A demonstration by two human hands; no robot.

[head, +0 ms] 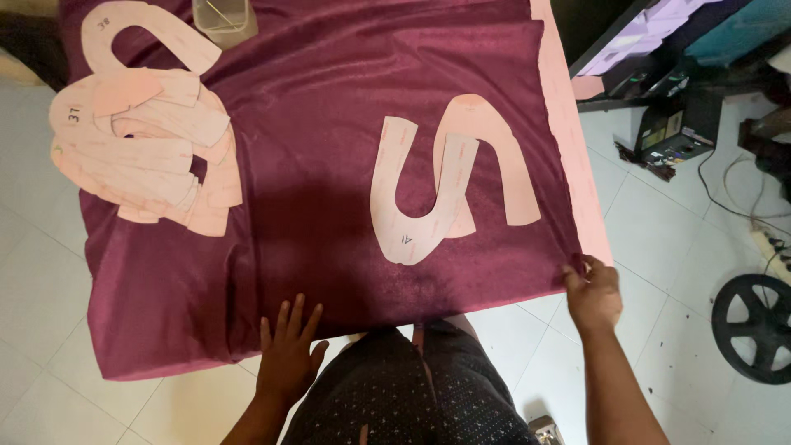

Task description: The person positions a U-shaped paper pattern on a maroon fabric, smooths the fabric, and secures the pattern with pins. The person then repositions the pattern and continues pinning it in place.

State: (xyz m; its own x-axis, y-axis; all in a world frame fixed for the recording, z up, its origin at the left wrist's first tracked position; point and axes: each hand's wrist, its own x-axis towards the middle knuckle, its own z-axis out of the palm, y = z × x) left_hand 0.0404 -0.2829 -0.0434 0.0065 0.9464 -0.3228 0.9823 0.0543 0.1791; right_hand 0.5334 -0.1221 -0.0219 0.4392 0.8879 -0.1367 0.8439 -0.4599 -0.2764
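Note:
A dark maroon cloth [313, 99] covers a table. My left hand [288, 350] lies flat, fingers spread, on the cloth's near edge. My right hand [592, 295] pinches the cloth's near right corner, beside a pale pink selvedge strip [577, 156]. Two U-shaped pink paper pattern pieces [449, 185] lie overlapping in the middle of the cloth, one opening away from me, the other opening towards me.
A heap of several more pink pattern pieces [144, 144] sits at the far left. A clear plastic box [224, 18] stands at the cloth's far edge. On the white tiled floor at the right are a dark machine [671, 132], cables and a black wheel [756, 328].

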